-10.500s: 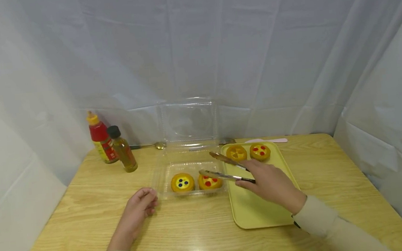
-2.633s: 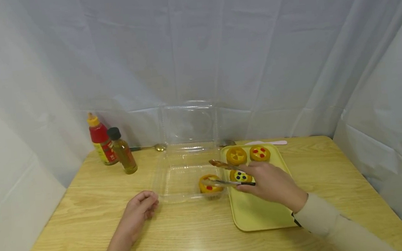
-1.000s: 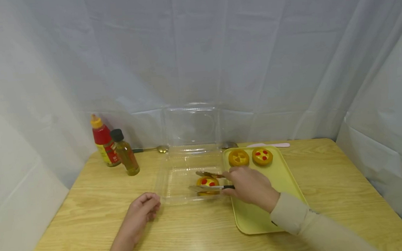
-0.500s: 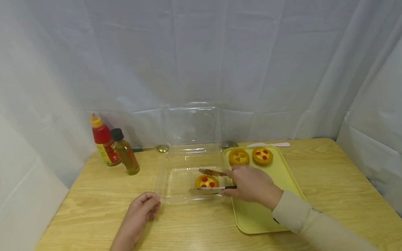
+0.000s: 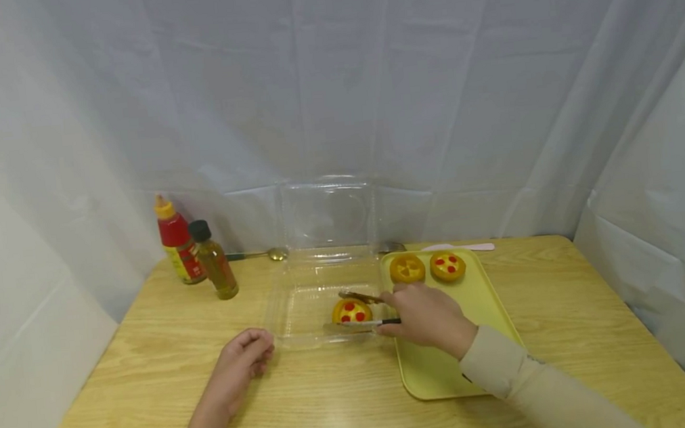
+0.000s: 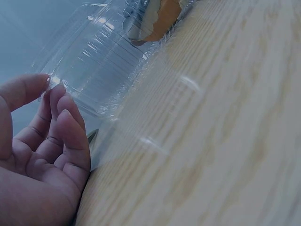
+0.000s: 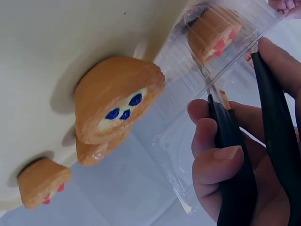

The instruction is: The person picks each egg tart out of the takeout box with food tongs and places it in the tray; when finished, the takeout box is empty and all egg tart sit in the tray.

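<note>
My right hand [image 5: 431, 318] holds metal tongs [image 5: 366, 323] with black handles. Their two arms lie on either side of a red-dotted tart [image 5: 360, 309] inside the clear plastic container [image 5: 304, 306], whose lid stands up at the back. Thumb and fingertips of my left hand [image 6: 51, 150] pinch the container's rim at its left corner. To the right, a yellow tray [image 5: 436, 376] bears a plain-topped tart [image 5: 407, 269] and another red-dotted tart [image 5: 448, 267]. A blue-dotted tart [image 7: 117, 99] also sits there, hidden behind my right hand in the head view.
A red sauce bottle [image 5: 177, 242] and an oil bottle [image 5: 215, 266] stand at the back left. Along the back edge lie a spoon [image 5: 277, 254], a partly hidden metal utensil [image 5: 391, 246] and a pink-handled utensil [image 5: 476, 248]. A white curtain [image 5: 332, 92] hangs behind.
The blue-dotted tart went from the container to the tray. My right hand then moved left, bringing the tongs around the red-dotted tart, which has shifted slightly. My left hand has stayed put.
</note>
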The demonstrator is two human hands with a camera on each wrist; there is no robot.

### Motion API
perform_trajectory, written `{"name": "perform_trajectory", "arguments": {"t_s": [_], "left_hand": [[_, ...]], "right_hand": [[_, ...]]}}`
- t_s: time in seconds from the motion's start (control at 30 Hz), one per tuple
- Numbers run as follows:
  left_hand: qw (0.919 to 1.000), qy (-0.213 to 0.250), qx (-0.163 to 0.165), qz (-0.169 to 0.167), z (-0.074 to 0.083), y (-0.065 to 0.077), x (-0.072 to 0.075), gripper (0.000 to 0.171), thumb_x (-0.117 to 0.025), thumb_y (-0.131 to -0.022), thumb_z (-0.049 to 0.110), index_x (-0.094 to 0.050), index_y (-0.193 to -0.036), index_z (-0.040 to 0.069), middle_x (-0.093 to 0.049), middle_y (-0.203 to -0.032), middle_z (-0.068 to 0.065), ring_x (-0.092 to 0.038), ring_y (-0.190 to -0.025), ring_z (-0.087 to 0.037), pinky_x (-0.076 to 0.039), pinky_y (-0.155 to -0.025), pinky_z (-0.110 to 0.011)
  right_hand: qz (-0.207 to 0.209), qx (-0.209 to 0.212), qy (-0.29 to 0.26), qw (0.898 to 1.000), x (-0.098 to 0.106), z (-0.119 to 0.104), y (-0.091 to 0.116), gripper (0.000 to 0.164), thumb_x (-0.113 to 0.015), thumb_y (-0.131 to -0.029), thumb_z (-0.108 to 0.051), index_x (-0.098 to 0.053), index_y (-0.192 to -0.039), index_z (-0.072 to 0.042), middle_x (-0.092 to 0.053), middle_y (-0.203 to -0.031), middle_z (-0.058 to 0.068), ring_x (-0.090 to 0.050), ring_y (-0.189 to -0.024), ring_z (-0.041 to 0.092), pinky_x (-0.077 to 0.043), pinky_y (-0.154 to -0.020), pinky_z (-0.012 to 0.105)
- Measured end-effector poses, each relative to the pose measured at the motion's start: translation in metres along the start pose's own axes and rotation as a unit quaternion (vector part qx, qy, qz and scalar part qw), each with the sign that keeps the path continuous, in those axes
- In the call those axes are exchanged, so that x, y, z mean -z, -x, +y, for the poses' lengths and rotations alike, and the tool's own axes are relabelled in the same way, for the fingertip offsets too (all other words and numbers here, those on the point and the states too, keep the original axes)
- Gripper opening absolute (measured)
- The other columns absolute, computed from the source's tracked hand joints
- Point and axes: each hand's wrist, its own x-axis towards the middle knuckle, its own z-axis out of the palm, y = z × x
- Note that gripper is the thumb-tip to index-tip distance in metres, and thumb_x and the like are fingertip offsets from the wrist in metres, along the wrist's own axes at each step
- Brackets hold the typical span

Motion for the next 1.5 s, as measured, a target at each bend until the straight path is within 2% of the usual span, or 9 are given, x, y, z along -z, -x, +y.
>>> {"name": "perform_trajectory", "arguments": {"t_s": [0.17, 0.43, 0.63, 0.83, 0.9, 1.07, 1.13, 1.3, 1.5], "left_hand": [[1.0000, 0.000, -0.002, -0.004, 0.000, 0.000, -0.001, 0.025, -0.062, -0.099, 0.022, -0.059, -0.105, -0.002, -0.059, -0.094, -0.007, -0.056, -0.086, -0.020, -0.049, -0.071, -0.029], [1.0000, 0.000, -0.003, 0.000, 0.001, 0.001, 0.000, 0.023, -0.062, -0.099, 0.022, -0.059, -0.104, 0.000, -0.059, -0.095, -0.008, -0.056, -0.087, -0.020, -0.049, -0.071, -0.029], [1.0000, 0.002, 0.001, 0.001, 0.000, 0.000, 0.000, 0.023, -0.062, -0.099, 0.021, -0.059, -0.105, -0.001, -0.060, -0.094, -0.007, -0.056, -0.086, -0.019, -0.048, -0.070, -0.029], [1.0000, 0.001, 0.001, 0.002, 0.000, 0.000, 0.001, 0.023, -0.062, -0.098, 0.021, -0.059, -0.105, 0.000, -0.060, -0.094, -0.007, -0.056, -0.086, -0.019, -0.049, -0.071, -0.029], [1.0000, 0.003, 0.002, 0.000, 0.000, 0.000, 0.001, 0.023, -0.062, -0.098, 0.022, -0.059, -0.106, -0.001, -0.060, -0.094, -0.007, -0.056, -0.086, -0.019, -0.049, -0.071, -0.029], [1.0000, 0.004, 0.005, -0.001, 0.000, -0.001, 0.001, 0.022, -0.062, -0.099, 0.022, -0.059, -0.104, 0.001, -0.060, -0.094, -0.006, -0.056, -0.086, -0.019, -0.048, -0.071, -0.029], [1.0000, 0.004, 0.005, 0.000, 0.000, -0.001, 0.001, 0.020, -0.062, -0.099, 0.022, -0.059, -0.103, 0.002, -0.060, -0.093, -0.006, -0.056, -0.086, -0.019, -0.048, -0.071, -0.029], [1.0000, 0.005, 0.004, -0.001, -0.001, -0.002, 0.001, 0.019, -0.062, -0.099, 0.021, -0.059, -0.103, 0.002, -0.060, -0.094, -0.006, -0.056, -0.086, -0.019, -0.049, -0.071, -0.029], [1.0000, 0.004, 0.004, -0.004, 0.000, -0.001, 0.002, 0.022, -0.062, -0.099, 0.022, -0.059, -0.105, 0.000, -0.059, -0.094, -0.006, -0.056, -0.086, -0.019, -0.049, -0.071, -0.029]], "right_hand": [[0.010, 0.008, -0.007, 1.000, -0.003, 0.003, 0.002, 0.051, -0.071, -0.087, -0.051, -0.069, -0.124, -0.015, -0.064, -0.093, -0.001, -0.050, -0.060, 0.009, -0.040, -0.047, 0.026], [0.053, 0.010, -0.010, 0.999, -0.005, 0.010, 0.004, 0.056, -0.070, -0.087, -0.053, -0.065, -0.130, -0.018, -0.066, -0.096, -0.001, -0.045, -0.057, 0.007, -0.037, -0.045, 0.023], [0.104, 0.031, -0.021, 0.994, -0.004, 0.017, 0.011, 0.056, -0.069, -0.087, -0.054, -0.065, -0.132, -0.021, -0.068, -0.116, 0.004, -0.061, -0.072, 0.011, -0.045, -0.054, 0.022], [0.125, 0.024, -0.028, 0.992, -0.002, 0.028, 0.024, 0.056, -0.068, -0.089, -0.053, -0.064, -0.133, -0.019, -0.067, -0.122, 0.007, -0.067, -0.093, 0.021, -0.055, -0.067, 0.033], [0.127, 0.020, -0.035, 0.991, -0.001, 0.033, 0.029, 0.057, -0.068, -0.089, -0.054, -0.064, -0.133, -0.018, -0.067, -0.119, 0.007, -0.066, -0.094, 0.021, -0.055, -0.069, 0.035], [0.144, 0.018, -0.047, 0.988, 0.002, 0.044, 0.043, 0.058, -0.064, -0.088, -0.058, -0.065, -0.132, -0.020, -0.064, -0.094, -0.003, -0.052, -0.068, 0.008, -0.045, -0.058, 0.027], [0.154, 0.015, -0.047, 0.987, 0.003, 0.049, 0.050, 0.057, -0.066, -0.088, -0.057, -0.065, -0.132, -0.020, -0.064, -0.095, -0.002, -0.053, -0.068, 0.008, -0.045, -0.057, 0.027], [0.168, 0.005, -0.045, 0.985, 0.006, 0.060, 0.066, 0.056, -0.071, -0.087, -0.049, -0.064, -0.133, -0.017, -0.067, -0.117, 0.009, -0.067, -0.094, 0.024, -0.056, -0.074, 0.042], [0.182, -0.010, -0.035, 0.983, 0.008, 0.072, 0.086, 0.057, -0.075, -0.085, -0.046, -0.066, -0.130, -0.012, -0.064, -0.092, -0.003, -0.057, -0.072, 0.009, -0.050, -0.060, 0.029]]}}
